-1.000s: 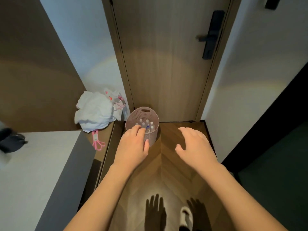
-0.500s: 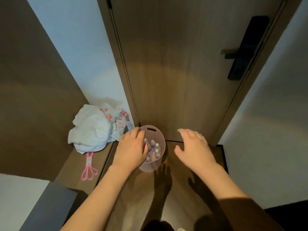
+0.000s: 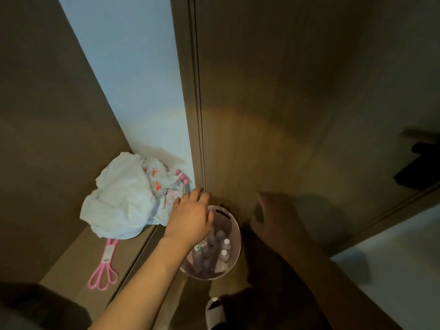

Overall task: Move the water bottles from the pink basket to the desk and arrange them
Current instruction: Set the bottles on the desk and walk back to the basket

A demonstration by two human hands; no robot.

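A round pink basket (image 3: pixel 234 231) stands on the wooden floor at the foot of a door. Several small clear water bottles (image 3: pixel 225 246) with white caps stand upright inside it. My left hand (image 3: pixel 190 217) hovers over the basket's left rim, palm down, fingers spread and curled, holding nothing. My right hand (image 3: pixel 278 217) is in shadow just right of the basket, fingers apart and empty. The desk is not in view.
A brown door (image 3: pixel 297 115) with a dark handle (image 3: pixel 419 167) fills the view ahead. On a low ledge (image 3: pixel 76 263) to the left lie a crumpled white plastic bag (image 3: pixel 123 198) and a pink tool (image 3: pixel 106 270). A slippered foot (image 3: pixel 215 310) shows below.
The view has closed in on the basket and tilted down. Both hands have moved forward; my left hand now lies over the basket's left rim.
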